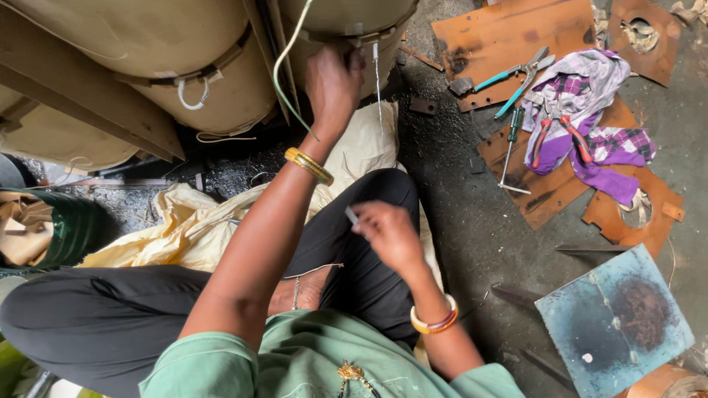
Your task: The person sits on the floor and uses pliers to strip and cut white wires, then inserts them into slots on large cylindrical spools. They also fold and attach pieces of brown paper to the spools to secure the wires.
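Dark workshop floor (472, 221), rusty plates far right | our left hand (333, 85) clenched on a green wire (284, 74) at the far drum (346, 29) | right hand (389, 234) pinched a small metal piece (351, 215) near the knee | risk: wire could slip if grip loosened.

Left arm: reached far forward, nearly straight.
Left hand (333, 85): was up high, fingers curled shut, back of the hand showing.
Right arm: was bent close to the body.
Right hand (389, 232): was low, fingers pinched together.
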`<state>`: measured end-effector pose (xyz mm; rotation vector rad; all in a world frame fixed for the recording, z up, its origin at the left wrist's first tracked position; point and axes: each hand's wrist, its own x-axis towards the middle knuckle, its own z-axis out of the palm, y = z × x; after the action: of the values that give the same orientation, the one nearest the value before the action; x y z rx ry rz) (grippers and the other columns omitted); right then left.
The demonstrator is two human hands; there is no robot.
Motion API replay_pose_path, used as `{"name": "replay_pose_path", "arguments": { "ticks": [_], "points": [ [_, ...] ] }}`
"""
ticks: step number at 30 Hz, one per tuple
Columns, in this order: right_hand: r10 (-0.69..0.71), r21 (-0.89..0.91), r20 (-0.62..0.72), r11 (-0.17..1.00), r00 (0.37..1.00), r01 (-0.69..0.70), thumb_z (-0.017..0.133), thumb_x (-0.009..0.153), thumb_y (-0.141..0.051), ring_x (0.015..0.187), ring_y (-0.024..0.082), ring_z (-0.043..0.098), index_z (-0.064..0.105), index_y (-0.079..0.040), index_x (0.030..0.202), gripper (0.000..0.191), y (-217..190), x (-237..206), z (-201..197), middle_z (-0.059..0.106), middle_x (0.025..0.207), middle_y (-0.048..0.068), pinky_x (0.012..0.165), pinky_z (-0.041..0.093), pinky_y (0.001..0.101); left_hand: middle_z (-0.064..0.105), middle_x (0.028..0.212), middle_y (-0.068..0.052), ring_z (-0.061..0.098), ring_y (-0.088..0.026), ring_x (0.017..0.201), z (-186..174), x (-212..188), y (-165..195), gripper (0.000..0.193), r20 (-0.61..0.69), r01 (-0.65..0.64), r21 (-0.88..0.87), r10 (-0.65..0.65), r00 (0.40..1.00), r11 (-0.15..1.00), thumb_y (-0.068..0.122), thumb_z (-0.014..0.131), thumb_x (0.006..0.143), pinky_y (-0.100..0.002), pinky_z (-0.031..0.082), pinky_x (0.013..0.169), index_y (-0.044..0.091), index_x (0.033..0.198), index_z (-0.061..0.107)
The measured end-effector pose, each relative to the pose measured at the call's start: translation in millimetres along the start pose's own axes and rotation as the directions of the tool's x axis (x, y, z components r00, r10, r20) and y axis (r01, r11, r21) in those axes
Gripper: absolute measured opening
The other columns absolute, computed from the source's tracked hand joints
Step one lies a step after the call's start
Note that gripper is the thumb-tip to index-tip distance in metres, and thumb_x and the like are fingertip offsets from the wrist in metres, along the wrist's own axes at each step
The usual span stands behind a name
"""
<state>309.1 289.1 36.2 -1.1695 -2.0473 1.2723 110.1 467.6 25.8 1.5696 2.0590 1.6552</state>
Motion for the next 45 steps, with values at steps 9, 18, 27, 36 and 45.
{"name": "replay_pose_path", "arguments": {
  "ticks": [9, 18, 27, 36, 45],
  "points": [
    [0.144, 0.455, -0.005, 0.882, 0.989, -0.126, 0.065, 0.095, 0.001, 0.08, 0.013, 0.074, 0.064, 0.0, 0.129, 0.034, 43, 26, 10, 0.076, 0.093, 0.007, 0.065, 0.057, 0.0244, 0.074, 0.074, -0.006, 0.065, -0.015, 0.058, -19, 1, 10, 0.023, 0.422, 0.531, -0.471, -0.349, 0.837, 0.704, 0.024, 0.07, 0.095, -0.035, 0.051, 0.051, 0.002, 0.09, 0.074],
    [0.092, 0.725, -0.117, 0.688, 0.989, 0.022, 0.069, 0.095, 0.004, 0.089, 0.013, 0.072, 0.064, 0.002, 0.132, 0.037, 32, 84, 31, 0.072, 0.099, 0.008, 0.072, 0.06, 0.0259, 0.073, 0.08, -0.007, 0.069, -0.016, 0.064, -38, 20, -7, 0.011, 0.676, 0.746, -0.475, -0.349, 0.649, 0.466, 0.011, 0.072, 0.097, -0.025, 0.053, 0.054, 0.0, 0.097, 0.072],
    [0.082, 0.812, -0.112, 0.582, 0.99, 0.043, 0.065, 0.097, 0.008, 0.094, 0.016, 0.072, 0.065, 0.003, 0.128, 0.032, 30, 76, 40, 0.073, 0.1, 0.01, 0.082, 0.063, 0.0314, 0.072, 0.077, -0.008, 0.069, -0.017, 0.063, -20, 15, -20, 0.011, 0.653, 0.712, -0.512, -0.321, 0.686, 0.48, 0.009, 0.068, 0.099, -0.028, 0.057, 0.056, -0.002, 0.1, 0.07],
    [0.116, 0.821, -0.103, 0.571, 0.988, 0.019, 0.064, 0.096, 0.01, 0.097, 0.019, 0.073, 0.065, 0.004, 0.126, 0.03, 28, 77, 39, 0.073, 0.101, 0.012, 0.083, 0.063, 0.0329, 0.071, 0.078, -0.007, 0.068, -0.016, 0.064, -18, 14, -24, 0.01, 0.629, 0.647, -0.548, -0.25, 0.736, 0.53, 0.009, 0.068, 0.101, -0.028, 0.055, 0.057, -0.001, 0.1, 0.07],
    [0.191, 0.868, -0.096, 0.496, 0.977, -0.012, 0.067, 0.096, 0.002, 0.095, 0.015, 0.07, 0.065, 0.003, 0.128, 0.032, 29, 80, 39, 0.072, 0.102, 0.01, 0.08, 0.059, 0.0297, 0.073, 0.079, -0.007, 0.071, -0.016, 0.066, -24, 15, -17, 0.012, 0.629, 0.654, -0.487, -0.288, 0.722, 0.578, 0.011, 0.068, 0.099, -0.029, 0.061, 0.059, -0.001, 0.102, 0.07]
  ]
}}
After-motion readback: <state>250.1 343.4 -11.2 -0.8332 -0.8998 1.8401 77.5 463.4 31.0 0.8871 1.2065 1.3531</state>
